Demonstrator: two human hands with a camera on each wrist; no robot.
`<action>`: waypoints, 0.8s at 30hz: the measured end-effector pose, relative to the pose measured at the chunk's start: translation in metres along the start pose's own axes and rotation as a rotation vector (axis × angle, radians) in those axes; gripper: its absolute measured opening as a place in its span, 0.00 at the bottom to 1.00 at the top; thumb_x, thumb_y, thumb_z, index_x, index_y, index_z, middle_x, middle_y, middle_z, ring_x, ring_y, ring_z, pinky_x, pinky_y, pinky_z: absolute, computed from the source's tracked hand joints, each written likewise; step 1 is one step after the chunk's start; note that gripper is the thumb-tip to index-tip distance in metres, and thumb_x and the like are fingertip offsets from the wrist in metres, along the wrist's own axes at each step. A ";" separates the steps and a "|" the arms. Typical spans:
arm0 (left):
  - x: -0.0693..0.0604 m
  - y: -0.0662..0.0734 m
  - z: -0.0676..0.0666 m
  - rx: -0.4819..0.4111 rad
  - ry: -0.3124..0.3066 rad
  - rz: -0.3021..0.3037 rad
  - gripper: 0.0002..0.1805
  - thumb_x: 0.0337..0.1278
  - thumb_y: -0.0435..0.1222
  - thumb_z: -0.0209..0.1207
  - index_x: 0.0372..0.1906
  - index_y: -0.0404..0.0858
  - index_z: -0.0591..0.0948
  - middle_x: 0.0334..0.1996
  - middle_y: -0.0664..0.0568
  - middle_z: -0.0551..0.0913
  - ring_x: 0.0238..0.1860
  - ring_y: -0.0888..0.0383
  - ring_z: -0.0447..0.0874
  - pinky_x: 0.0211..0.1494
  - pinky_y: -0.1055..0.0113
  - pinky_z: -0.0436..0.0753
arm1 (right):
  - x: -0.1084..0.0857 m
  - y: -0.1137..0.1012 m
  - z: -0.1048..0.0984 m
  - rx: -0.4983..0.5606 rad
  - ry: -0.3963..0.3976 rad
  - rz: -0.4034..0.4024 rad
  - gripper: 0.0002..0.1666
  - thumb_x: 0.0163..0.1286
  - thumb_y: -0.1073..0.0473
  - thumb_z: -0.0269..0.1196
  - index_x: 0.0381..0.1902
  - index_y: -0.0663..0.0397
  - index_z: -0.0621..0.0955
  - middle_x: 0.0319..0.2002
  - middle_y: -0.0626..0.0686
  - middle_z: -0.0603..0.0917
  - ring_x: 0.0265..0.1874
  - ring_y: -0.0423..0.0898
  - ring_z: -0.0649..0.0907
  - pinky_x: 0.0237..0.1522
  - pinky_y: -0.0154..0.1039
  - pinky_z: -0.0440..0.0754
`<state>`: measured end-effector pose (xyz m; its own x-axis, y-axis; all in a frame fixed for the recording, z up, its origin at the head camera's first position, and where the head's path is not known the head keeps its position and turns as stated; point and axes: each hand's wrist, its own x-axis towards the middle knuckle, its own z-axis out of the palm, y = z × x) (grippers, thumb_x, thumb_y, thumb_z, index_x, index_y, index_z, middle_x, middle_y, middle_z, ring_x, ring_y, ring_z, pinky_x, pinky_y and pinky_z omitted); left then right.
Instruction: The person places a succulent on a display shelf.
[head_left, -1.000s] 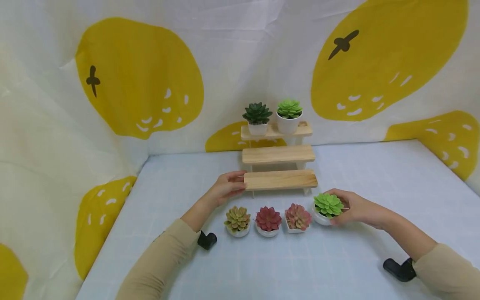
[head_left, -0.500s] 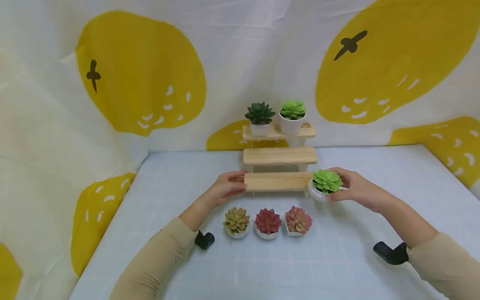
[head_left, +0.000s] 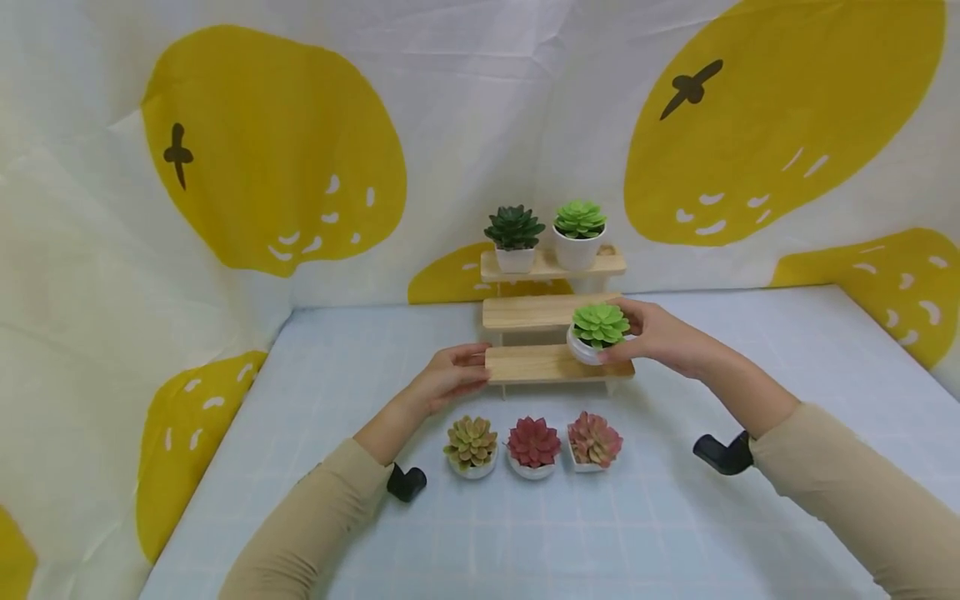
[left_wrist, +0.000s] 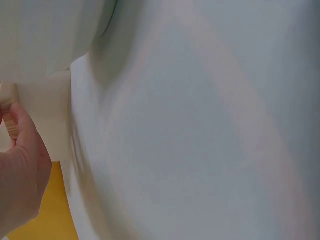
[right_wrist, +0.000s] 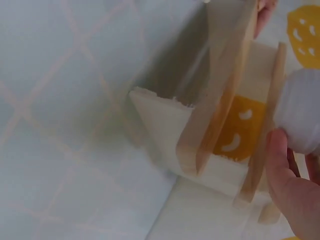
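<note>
My right hand grips the white round pot of a bright green succulent, held over the right part of a three-tier wooden stand. In the right wrist view, the fingers and thumb hold the white pot near the stand's boards. At the left end of the lowest board, my left hand pinches the wood. The left wrist view shows that hand on the board's end, partly out of frame. A dark green succulent and another bright green one stand on the top tier.
Three potted succulents line up on the table in front of the stand: yellowish green, dark red and pink. A white cloth with yellow fruit shapes hangs behind and at the sides. The tablecloth is pale blue.
My right hand has lifted the bright green succulent from the table, right of the pink one, and carried it up and left over the stand. The left hand stays on the lowest board.
</note>
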<state>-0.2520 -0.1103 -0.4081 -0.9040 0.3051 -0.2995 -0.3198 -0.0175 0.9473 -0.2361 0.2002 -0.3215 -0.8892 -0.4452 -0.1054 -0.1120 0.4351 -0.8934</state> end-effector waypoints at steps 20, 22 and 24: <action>0.000 0.000 0.000 -0.013 -0.002 0.003 0.28 0.56 0.21 0.55 0.64 0.32 0.68 0.59 0.36 0.71 0.42 0.58 0.77 0.45 0.68 0.81 | 0.044 -0.025 0.011 0.015 0.020 -0.043 0.37 0.54 0.67 0.67 0.62 0.64 0.67 0.54 0.61 0.72 0.45 0.50 0.74 0.46 0.34 0.76; 0.000 0.000 0.000 -0.006 -0.001 0.006 0.28 0.56 0.21 0.55 0.64 0.32 0.68 0.58 0.36 0.71 0.41 0.59 0.77 0.45 0.68 0.81 | 0.048 -0.025 0.011 0.002 0.026 -0.041 0.37 0.54 0.66 0.67 0.61 0.64 0.67 0.53 0.61 0.73 0.45 0.51 0.74 0.45 0.34 0.76; -0.001 0.000 0.001 -0.003 0.001 0.007 0.28 0.56 0.21 0.55 0.64 0.32 0.69 0.58 0.36 0.71 0.40 0.59 0.77 0.44 0.68 0.81 | 0.050 -0.026 0.012 -0.005 0.029 -0.041 0.36 0.54 0.66 0.67 0.61 0.65 0.67 0.52 0.61 0.73 0.46 0.52 0.73 0.46 0.34 0.76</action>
<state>-0.2513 -0.1099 -0.4077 -0.9065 0.3037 -0.2933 -0.3146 -0.0225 0.9490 -0.2726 0.1573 -0.3092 -0.8962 -0.4402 -0.0561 -0.1507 0.4206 -0.8946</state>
